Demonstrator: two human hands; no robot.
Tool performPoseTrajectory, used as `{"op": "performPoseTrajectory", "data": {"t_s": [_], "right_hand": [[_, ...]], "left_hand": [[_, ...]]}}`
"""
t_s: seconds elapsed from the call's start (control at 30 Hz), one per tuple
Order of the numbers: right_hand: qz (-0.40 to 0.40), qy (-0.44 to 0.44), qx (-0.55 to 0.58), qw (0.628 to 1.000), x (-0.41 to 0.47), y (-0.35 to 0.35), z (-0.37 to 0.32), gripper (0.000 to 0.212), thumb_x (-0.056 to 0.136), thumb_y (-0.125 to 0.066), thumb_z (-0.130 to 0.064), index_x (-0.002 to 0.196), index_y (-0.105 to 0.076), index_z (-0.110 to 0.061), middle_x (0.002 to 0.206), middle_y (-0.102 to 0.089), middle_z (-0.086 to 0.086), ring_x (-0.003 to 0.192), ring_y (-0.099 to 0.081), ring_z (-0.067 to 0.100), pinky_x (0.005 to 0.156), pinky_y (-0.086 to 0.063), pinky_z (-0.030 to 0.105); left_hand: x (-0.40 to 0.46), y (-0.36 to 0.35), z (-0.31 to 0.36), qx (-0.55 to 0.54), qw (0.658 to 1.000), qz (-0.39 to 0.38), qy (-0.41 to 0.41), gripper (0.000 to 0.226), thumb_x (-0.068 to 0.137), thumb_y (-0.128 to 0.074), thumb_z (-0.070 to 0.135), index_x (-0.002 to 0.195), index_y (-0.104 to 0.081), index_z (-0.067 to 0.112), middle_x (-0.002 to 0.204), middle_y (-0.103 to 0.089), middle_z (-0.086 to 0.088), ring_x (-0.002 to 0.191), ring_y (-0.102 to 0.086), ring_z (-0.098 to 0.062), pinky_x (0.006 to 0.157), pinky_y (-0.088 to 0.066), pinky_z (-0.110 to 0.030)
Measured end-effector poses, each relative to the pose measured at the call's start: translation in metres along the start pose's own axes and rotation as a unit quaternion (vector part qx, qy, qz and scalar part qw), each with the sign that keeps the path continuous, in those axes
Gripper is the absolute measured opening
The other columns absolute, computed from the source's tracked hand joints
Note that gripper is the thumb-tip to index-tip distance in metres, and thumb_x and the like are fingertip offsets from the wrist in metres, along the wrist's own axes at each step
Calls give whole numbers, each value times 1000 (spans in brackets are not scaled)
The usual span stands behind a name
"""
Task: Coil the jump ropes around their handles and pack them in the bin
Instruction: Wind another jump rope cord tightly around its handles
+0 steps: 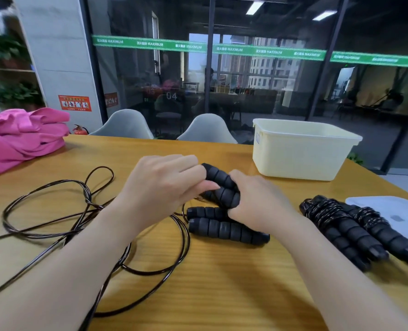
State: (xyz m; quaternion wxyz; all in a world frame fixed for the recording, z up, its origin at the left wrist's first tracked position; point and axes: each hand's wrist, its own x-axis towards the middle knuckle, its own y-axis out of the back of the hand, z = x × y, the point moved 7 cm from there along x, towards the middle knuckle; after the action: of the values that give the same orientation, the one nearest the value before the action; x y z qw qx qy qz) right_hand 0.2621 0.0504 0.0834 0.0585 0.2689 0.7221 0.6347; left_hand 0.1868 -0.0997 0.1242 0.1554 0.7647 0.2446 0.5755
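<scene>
Gathering two handles at table centre: right hand grips them, left hand pinches near their ends. Rope sprawls at 9 o'clock (uncoiled). Next, I'd guess: winding. Bin at 1 o'clock.

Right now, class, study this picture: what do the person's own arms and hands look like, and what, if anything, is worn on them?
Both forearms are bare as far as the picture shows: no sleeve or cuff comes into view. The left hand and right hand wear no gloves, and no rings, watch or bracelet can be seen on them. The left thumbnail is short and looks unpainted. No markings or cables appear on either arm.
</scene>
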Motion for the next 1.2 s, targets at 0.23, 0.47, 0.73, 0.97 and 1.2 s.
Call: {"op": "performPoseTrajectory", "data": {"t_s": [0.23,0.47,0.73,0.97,1.2], "right_hand": [[-30,218,-23,975,-21,-3,-56,35,89,-67,-26,90,-34,-36,82,-50,-13,81,-55,20,65,-39,37],[-34,217,334,917,-27,7,-66,39,82,-85,-12,99,-58,-34,78,-64,-11,73,-62,5,66,-48,22],[37,61,464,883,-8,4,-33,34,83,-84,-7,110,-65,-13,83,-68,-5,72,-62,-5,69,-51,11],[97,-8,491,866,1,8,-10,42,81,-82,-1,112,-61,-20,86,-72,-4,71,-65,10,67,-57,29],[227,24,145,963,-6,14,-20,39,84,-75,-25,109,-46,-30,82,-55,-11,77,-56,26,63,-47,44]], "left_hand": [[-8,-25,-34,-293,907,-157,260,49,87,-60,67,70,-70,22,64,-59,5,60,-52,-14,60,-45,-31],[-20,-31,-32,-634,656,-216,348,40,96,-70,37,70,-67,6,63,-70,4,61,-67,-8,73,-51,-22],[-15,-49,-25,-506,743,-90,428,55,109,-41,7,63,-56,33,50,-42,12,47,-32,-3,48,-27,-20],[-16,-57,-12,-383,808,-158,418,32,111,-39,27,88,-59,22,56,-47,15,51,-40,-4,51,-34,-22],[-21,-70,-9,-463,694,-145,531,42,103,-46,13,63,-38,21,42,-35,13,46,-27,-6,48,-23,-23]]}}
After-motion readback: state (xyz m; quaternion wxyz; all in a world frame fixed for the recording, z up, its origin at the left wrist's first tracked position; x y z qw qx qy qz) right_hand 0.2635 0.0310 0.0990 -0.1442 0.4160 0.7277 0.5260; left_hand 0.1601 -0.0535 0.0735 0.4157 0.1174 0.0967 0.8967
